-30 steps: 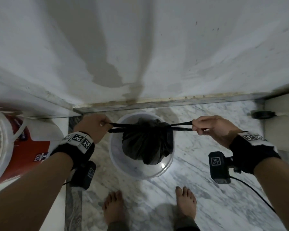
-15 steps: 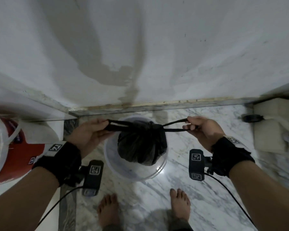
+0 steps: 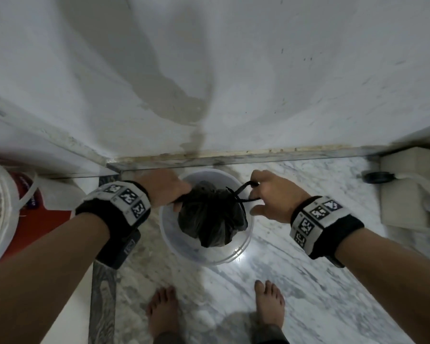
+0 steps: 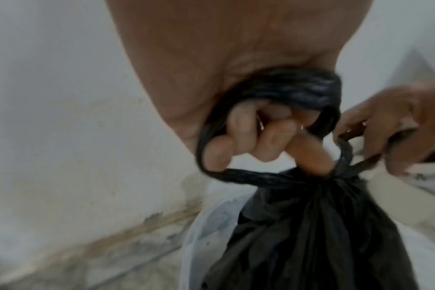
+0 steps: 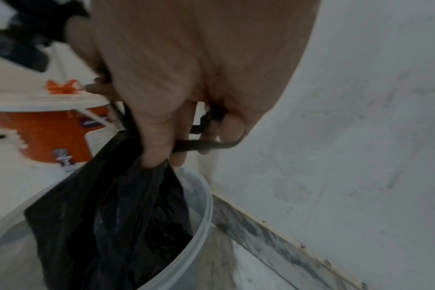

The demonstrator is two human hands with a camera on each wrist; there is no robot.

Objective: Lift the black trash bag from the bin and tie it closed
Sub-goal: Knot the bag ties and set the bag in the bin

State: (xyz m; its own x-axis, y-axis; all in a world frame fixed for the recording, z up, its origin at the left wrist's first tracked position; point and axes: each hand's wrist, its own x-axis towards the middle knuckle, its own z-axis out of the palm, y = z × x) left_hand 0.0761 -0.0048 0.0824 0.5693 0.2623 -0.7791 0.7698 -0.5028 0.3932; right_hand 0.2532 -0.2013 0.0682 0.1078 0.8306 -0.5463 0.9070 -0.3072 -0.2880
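The black trash bag hangs gathered at its neck, its lower part inside the translucent white bin. My left hand is at the bag's left top, and in the left wrist view its fingers curl through one twisted handle loop. My right hand pinches the other handle strip just right of the neck. The right wrist view shows those fingers curled round the thin strip above the bag. Both handles meet at the knotted neck.
The bin stands on a marble floor against a stained white wall. A red bucket with a white lid is at the left. A white box-like unit sits at the right. My bare feet are just behind the bin.
Both hands have come inward from a wide, taut pull to close beside the bag's neck. The handle strips are now short and slack, and the right one has lifted into a loop.
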